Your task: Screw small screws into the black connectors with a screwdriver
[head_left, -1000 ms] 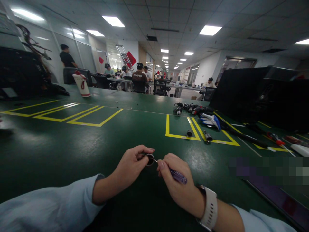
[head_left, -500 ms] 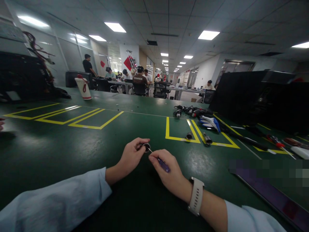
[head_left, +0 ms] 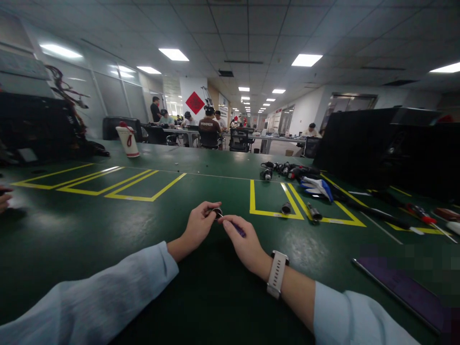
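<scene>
1. The left hand point(head_left: 197, 227) is curled, its thumb and forefinger pinched on a small round part point(head_left: 217, 212) with a metal rim. It holds the part just above the green table point(head_left: 108, 230), near the middle of the view.
2. The right hand point(head_left: 243, 240) is closed in a pen-like grip on a purple-handled screwdriver point(head_left: 237, 229). The thin shaft points up and left, and its tip meets the round part right at the left fingertips. The kind of tip is too small to tell.
3. A white watch point(head_left: 276, 274) sits on the right wrist, and both forearms are in pale blue sleeves point(head_left: 108, 297).
4. Beyond the hands is a box of yellow tape point(head_left: 252, 196) laid on the table. One short metal cylinder point(head_left: 286, 207) lies inside it by its right line, and a second cylinder point(head_left: 314, 212) lies just past that line.
5. Farther back on the right are a blue-and-white glove point(head_left: 316, 186) and, beside it, a cluster of dark tools point(head_left: 283, 168).
6. At the far right lies a red-handled screwdriver point(head_left: 419, 211). Nearer, at the lower right, there is a dark flat device point(head_left: 402, 287) — partly blurred.
7. On the far left stands a white cup point(head_left: 127, 140) with red on it, and another person's hand point(head_left: 4, 199) shows at the left edge, well apart from the work.
</scene>
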`<control>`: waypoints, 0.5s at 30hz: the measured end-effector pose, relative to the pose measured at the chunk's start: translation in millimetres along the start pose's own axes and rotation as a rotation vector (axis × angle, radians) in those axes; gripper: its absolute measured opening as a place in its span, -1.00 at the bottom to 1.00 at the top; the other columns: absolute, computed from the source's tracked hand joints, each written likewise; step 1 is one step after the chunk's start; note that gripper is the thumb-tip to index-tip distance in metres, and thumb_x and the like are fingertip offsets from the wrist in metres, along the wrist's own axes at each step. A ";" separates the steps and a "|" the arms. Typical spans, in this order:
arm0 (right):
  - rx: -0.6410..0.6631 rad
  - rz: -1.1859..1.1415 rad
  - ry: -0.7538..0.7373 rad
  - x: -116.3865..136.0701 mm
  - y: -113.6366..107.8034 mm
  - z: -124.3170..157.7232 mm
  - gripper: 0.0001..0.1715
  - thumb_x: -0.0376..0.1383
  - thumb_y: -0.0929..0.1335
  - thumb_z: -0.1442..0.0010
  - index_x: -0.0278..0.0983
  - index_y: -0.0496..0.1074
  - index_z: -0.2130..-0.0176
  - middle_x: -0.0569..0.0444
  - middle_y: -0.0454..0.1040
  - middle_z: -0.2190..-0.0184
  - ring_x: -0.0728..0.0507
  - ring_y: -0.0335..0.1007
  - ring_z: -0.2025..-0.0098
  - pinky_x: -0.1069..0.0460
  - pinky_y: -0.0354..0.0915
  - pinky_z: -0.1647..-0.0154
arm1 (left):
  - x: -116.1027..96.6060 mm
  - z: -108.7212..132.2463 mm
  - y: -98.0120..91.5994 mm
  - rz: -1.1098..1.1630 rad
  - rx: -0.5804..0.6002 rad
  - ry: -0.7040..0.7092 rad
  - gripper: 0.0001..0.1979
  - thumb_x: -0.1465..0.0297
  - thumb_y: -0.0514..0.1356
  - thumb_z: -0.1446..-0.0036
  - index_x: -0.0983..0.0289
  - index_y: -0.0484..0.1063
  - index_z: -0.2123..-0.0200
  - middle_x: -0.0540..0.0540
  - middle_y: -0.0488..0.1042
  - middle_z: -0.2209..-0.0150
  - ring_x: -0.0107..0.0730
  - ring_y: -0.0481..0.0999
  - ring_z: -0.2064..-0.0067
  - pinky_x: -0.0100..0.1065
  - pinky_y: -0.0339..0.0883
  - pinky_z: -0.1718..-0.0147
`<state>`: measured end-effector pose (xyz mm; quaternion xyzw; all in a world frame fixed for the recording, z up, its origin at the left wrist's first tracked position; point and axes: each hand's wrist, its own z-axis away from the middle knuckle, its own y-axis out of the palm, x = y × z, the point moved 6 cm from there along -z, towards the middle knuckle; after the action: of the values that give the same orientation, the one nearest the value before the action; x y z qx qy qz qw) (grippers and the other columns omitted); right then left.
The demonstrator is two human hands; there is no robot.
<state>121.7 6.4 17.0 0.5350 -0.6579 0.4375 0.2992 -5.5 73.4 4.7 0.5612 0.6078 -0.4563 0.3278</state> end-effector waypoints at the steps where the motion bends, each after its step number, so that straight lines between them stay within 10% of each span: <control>1: 0.001 -0.004 0.008 -1.1 0.5 -0.8 -0.73 -0.26 0.25 -0.19 -0.29 0.48 0.20 -0.02 0.47 0.25 -0.12 0.36 0.18 -0.03 0.24 0.10 | 0.4 -0.7 0.1 -0.002 0.005 0.005 -0.80 0.43 0.11 0.05 0.35 0.41 0.31 0.19 0.49 0.13 -0.28 0.51 0.18 -0.18 0.39 0.14; 15: 0.035 -0.054 0.043 -10.3 -0.2 3.0 -0.72 -0.23 0.24 -0.20 -0.23 0.47 0.16 0.02 0.47 0.21 -0.12 0.35 0.13 -0.04 0.23 0.06 | 1.0 1.1 0.2 0.019 0.026 0.000 -0.81 0.40 0.12 0.01 0.33 0.40 0.30 0.16 0.49 0.16 -0.29 0.53 0.22 -0.17 0.42 0.17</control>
<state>124.7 8.3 6.8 0.5481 -0.6291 0.4520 0.3154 -5.6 72.8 3.4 0.5711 0.5965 -0.4611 0.3245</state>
